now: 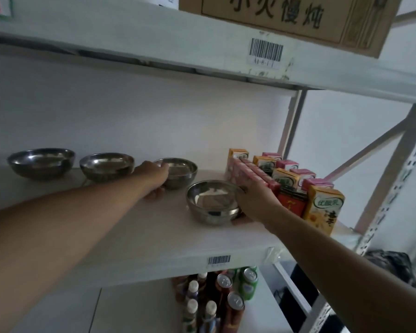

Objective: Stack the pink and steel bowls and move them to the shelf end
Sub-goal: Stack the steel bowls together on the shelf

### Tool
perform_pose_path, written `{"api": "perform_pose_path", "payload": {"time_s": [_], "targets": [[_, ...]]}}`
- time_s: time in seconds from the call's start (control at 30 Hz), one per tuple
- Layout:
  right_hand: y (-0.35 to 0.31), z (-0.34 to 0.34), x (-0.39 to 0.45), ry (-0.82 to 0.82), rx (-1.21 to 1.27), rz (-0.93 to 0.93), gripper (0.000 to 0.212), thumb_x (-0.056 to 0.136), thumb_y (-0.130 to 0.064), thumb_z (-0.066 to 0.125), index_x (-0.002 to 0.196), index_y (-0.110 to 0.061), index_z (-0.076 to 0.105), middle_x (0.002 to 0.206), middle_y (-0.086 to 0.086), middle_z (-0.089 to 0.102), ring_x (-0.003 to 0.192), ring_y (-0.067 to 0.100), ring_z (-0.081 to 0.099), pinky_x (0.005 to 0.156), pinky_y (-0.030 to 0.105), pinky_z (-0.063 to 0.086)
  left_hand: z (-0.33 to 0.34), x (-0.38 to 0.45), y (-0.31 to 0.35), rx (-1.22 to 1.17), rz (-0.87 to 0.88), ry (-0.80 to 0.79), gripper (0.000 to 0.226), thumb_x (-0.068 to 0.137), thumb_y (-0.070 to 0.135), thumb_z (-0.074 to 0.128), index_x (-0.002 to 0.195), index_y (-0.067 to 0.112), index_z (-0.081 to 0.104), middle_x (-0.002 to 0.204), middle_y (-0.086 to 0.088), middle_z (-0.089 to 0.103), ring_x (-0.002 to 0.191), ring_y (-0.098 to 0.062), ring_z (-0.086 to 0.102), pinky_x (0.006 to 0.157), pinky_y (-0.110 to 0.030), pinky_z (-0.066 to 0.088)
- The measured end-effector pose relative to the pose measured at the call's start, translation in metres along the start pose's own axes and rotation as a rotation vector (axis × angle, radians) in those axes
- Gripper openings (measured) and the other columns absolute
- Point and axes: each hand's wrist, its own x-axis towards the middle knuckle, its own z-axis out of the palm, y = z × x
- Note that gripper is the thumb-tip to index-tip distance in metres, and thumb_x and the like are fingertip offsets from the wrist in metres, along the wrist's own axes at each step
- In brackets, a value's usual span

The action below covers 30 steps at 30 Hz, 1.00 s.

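Observation:
Several steel bowls stand on the white middle shelf (130, 236). The far-left bowl (41, 163) and the one beside it (107, 166) stand untouched. My left hand (155, 179) grips the near-left rim of a third steel bowl (180, 173), thumb under its side. My right hand (255, 200) holds the right rim of the nearest steel bowl (211, 201), fingers over the edge. Both bowls rest on the shelf. I see no pink bowl.
Juice and milk cartons (286, 186) crowd the right end of the shelf, right behind my right hand. A cardboard box (286, 20) sits on the upper shelf. Bottles and cans (221, 299) stand on the shelf below. A metal upright (389, 179) frames the right side.

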Motion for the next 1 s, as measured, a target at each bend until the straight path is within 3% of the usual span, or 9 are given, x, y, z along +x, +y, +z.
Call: {"api": "perform_pose_path", "payload": {"time_s": [0.1,0.2,0.27,0.33,0.4,0.47,0.57,0.77,1.0], "targets": [[0.004,-0.001,-0.003,-0.011,0.130,0.074,0.068,0.104,-0.005,0.059,0.163,-0.029,0.036,0.142,-0.001,0.058,0.112,0.016,0.067,0.089,0.032,0.064,0.000,0.004,0.004,-0.049,-0.039,-0.052,0.043,0.103,0.019,0.043,0.134,-0.001,0.064,0.067,-0.018,0.080,0.033,-0.023,0.065,0.036,-0.026,0.049],[0.006,-0.003,-0.004,-0.017,0.150,0.069,0.061,0.106,-0.012,0.060,0.161,-0.031,0.041,0.120,-0.012,0.062,0.112,0.016,0.067,0.084,0.025,0.064,-0.009,0.000,0.003,-0.059,0.015,-0.053,0.037,0.101,0.016,0.043,0.112,-0.005,0.071,0.067,-0.018,0.080,0.042,-0.024,0.067,0.046,-0.028,0.054],[0.009,-0.007,-0.004,-0.024,0.214,0.058,0.052,0.106,-0.014,0.060,0.156,-0.027,0.049,0.129,-0.003,0.068,0.117,0.025,0.068,0.091,0.042,0.064,-0.019,-0.010,-0.002,-0.060,0.061,-0.057,0.037,0.100,0.018,0.043,0.098,-0.005,0.071,0.060,-0.016,0.076,0.038,-0.023,0.061,0.041,-0.024,0.049],[0.013,-0.011,-0.005,-0.042,0.314,0.009,0.054,0.106,-0.018,0.063,0.155,-0.034,0.051,0.149,-0.006,0.061,0.127,0.029,0.068,0.093,0.055,0.064,-0.031,-0.021,-0.016,-0.035,0.087,-0.080,0.041,0.102,0.024,0.042,0.088,-0.002,0.071,0.053,-0.014,0.071,0.031,-0.021,0.055,0.036,-0.020,0.042],[0.010,-0.020,-0.005,-0.090,0.411,0.020,0.048,0.101,-0.028,0.068,0.147,-0.040,0.059,0.147,-0.013,0.063,0.111,0.028,0.077,0.076,0.052,0.068,-0.045,-0.034,-0.035,-0.008,0.084,-0.104,0.047,0.104,0.029,0.043,0.080,0.003,0.073,0.051,-0.010,0.069,0.030,-0.018,0.053,0.035,-0.019,0.041],[0.000,-0.030,0.001,-0.087,0.415,0.066,0.040,0.093,-0.039,0.070,0.131,-0.030,0.073,0.118,0.000,0.081,0.089,0.033,0.082,0.069,0.051,0.068,-0.059,-0.048,-0.051,0.033,0.079,-0.106,0.053,0.107,0.034,0.044,0.074,0.005,0.073,0.051,-0.009,0.069,0.029,-0.016,0.054,0.034,-0.018,0.040],[-0.022,-0.036,0.021,-0.047,0.461,0.076,0.014,0.101,-0.022,0.069,0.106,-0.016,0.081,0.088,0.014,0.083,0.081,0.038,0.082,0.066,0.044,0.068,-0.073,-0.069,-0.063,0.033,0.077,-0.120,0.051,0.108,0.035,0.046,0.076,0.006,0.073,0.053,-0.009,0.071,0.032,-0.015,0.057,0.035,-0.020,0.043],[-0.070,-0.009,0.044,-0.113,0.440,-0.009,0.027,0.100,-0.006,0.063,0.085,-0.014,0.085,0.082,0.021,0.079,0.073,0.040,0.080,0.059,0.034,0.066,-0.068,-0.099,-0.061,-0.032,0.115,-0.214,0.041,0.111,0.031,0.041,0.100,0.007,0.072,0.060,-0.007,0.074,0.040,-0.016,0.061,0.040,-0.021,0.046],[-0.064,0.036,0.044,-0.172,0.322,0.004,0.030,0.096,-0.004,0.062,0.085,-0.018,0.087,0.082,0.014,0.082,0.071,0.035,0.081,0.057,0.037,0.067,-0.054,-0.113,-0.064,-0.090,0.143,-0.222,0.054,0.115,0.056,0.029,0.105,0.021,0.070,0.068,-0.006,0.080,0.043,-0.014,0.064,0.042,-0.021,0.049]]}}
